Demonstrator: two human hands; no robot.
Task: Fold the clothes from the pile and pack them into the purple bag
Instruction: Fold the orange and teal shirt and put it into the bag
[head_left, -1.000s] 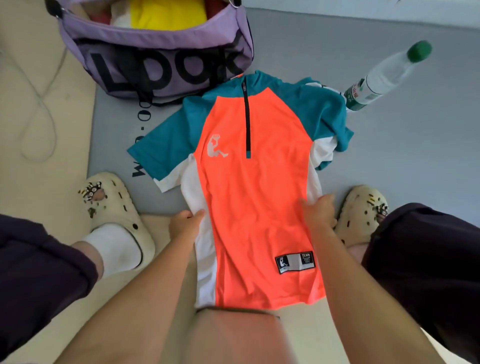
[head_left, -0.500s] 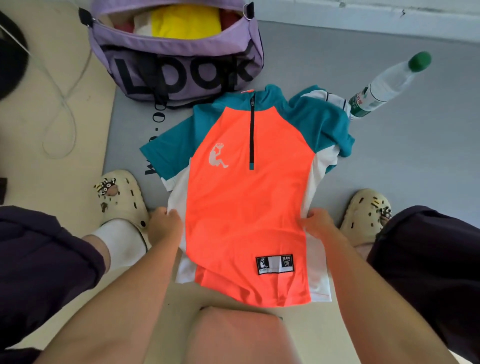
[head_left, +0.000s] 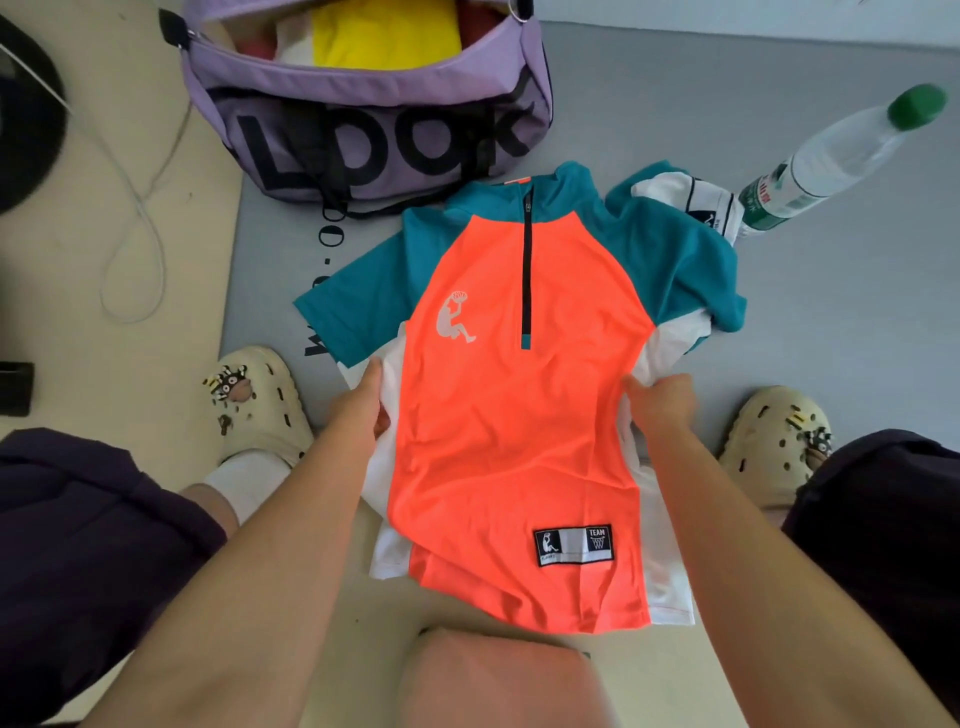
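An orange shirt (head_left: 519, 436) with teal sleeves, white side panels and a black half zip lies face up on the floor between my feet. My left hand (head_left: 361, 402) grips its left white side panel at waist height. My right hand (head_left: 662, 397) grips the right side at the same height. The right sleeve is bunched, and its white cuff (head_left: 691, 200) is turned up. The purple bag (head_left: 363, 109) stands open just beyond the collar, with yellow and other folded clothes inside. No clothes pile is in view.
A clear water bottle (head_left: 831, 161) with a green cap lies at the back right, touching the bunched sleeve. Cream clogs are on my feet, left (head_left: 260, 400) and right (head_left: 774, 441). A white cable (head_left: 140, 223) loops on the beige floor at left. A grey mat (head_left: 779, 322) lies under the shirt.
Both hands have slid up the shirt's sides from near the hem towards the waist. The shirt's lower part has shifted and wrinkled. The right sleeve's white cuff now shows.
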